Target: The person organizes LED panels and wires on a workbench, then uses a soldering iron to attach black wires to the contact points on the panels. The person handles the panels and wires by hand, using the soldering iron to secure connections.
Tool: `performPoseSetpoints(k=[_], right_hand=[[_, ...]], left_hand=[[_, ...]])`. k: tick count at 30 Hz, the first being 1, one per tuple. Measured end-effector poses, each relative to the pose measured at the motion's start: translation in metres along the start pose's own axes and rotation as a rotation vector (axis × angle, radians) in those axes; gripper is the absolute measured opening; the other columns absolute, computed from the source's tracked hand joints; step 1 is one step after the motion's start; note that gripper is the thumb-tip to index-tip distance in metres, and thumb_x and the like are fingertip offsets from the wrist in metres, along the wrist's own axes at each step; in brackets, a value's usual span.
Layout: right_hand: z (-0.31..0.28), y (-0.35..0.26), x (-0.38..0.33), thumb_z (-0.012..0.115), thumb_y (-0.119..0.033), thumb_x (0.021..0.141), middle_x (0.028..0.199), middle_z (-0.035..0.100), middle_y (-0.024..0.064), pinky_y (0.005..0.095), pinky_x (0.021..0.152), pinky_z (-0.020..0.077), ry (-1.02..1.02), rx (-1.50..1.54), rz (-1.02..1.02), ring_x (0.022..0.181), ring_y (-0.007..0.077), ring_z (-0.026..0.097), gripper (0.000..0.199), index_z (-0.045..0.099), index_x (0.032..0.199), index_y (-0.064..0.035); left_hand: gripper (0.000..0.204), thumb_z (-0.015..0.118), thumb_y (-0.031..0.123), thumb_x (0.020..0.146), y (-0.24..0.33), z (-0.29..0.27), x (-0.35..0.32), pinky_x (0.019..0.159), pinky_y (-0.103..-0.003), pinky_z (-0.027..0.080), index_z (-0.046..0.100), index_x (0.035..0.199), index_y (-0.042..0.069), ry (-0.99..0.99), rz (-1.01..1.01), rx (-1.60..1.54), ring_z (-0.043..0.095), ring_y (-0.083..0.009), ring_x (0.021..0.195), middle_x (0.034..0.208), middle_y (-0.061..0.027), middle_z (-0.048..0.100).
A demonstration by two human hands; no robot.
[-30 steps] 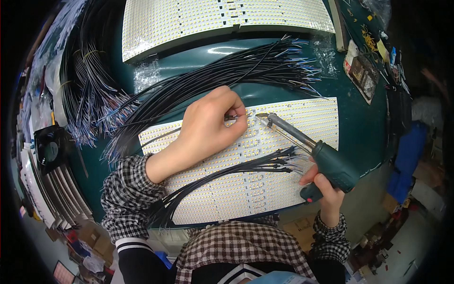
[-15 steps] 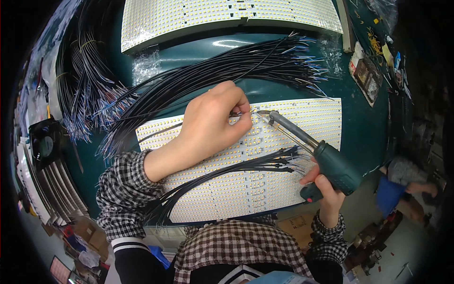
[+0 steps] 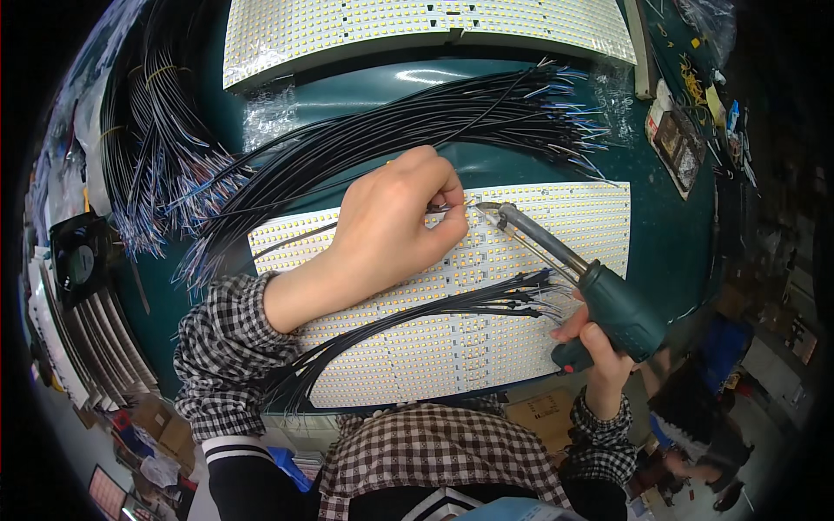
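Observation:
A white LED board (image 3: pixel 408 356) covered in small yellow dots lies in front of me. Above its far edge, my left hand (image 3: pixel 395 217) pinches a thin black cable (image 3: pixel 295 240) near its end, over the board's middle strip. My right hand (image 3: pixel 604 356) grips a dark green soldering gun (image 3: pixel 630 308) by its handle. The metal tip of the gun reaches in from the right to the spot beside my left fingertips. Whether the tip touches the wire or the board is too small to tell. Several black cables (image 3: pixel 417 304) with stripped ends lie across the board's near half.
A large bundle of black cables (image 3: pixel 460 108) stretches behind the board, with another bundle (image 3: pixel 165 148) to the left. At the back stands a second LED panel (image 3: pixel 417 39). A soldering block in a tray (image 3: pixel 676 139) sits back right. A black fan (image 3: pixel 80 260) stands left.
The soldering gun's tip has shifted slightly right, away from the left fingertips. Both hands keep their grips. In the background at the right, a person has moved.

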State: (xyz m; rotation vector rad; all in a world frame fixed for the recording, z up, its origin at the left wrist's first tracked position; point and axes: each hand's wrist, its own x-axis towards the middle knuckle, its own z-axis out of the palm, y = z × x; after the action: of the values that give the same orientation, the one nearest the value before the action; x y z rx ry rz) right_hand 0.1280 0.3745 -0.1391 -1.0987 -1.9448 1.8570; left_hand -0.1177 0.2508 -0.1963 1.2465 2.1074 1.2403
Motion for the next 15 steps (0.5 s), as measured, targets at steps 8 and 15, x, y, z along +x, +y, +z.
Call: performPoseSetpoints(k=[8,15], right_hand=[[-0.0002,0.0042,-0.0018,0.062,-0.019,0.084,0.069,0.060,0.0135,0.0320,0.064,0.0556,0.013,0.035,0.015,0.062,0.0202,0.061,0.050,0.050,0.115,0.0172],[0.0003,0.0039,-0.0013,0.062,-0.020,0.084,0.068,0.061,0.0140,0.0320,0.063,0.0557,0.008,0.018,0.005,0.061,0.0202,0.061,0.049,0.050,0.115,0.0169]], left_hand=[[0.008,0.066,0.003,0.070,0.0002,-0.0007,0.0000,0.056,-0.027,0.046,0.058,0.074,0.003,-0.011,-0.008,0.002,0.058,-0.0161,0.064,0.073,-0.0058,0.055],[0.008,0.066,0.003,0.070,0.0005,-0.0007,0.0003,0.055,-0.027,0.046,0.058,0.074,0.003,-0.010,-0.004,0.006,0.058,-0.0160,0.064,0.073,-0.0059,0.055]])
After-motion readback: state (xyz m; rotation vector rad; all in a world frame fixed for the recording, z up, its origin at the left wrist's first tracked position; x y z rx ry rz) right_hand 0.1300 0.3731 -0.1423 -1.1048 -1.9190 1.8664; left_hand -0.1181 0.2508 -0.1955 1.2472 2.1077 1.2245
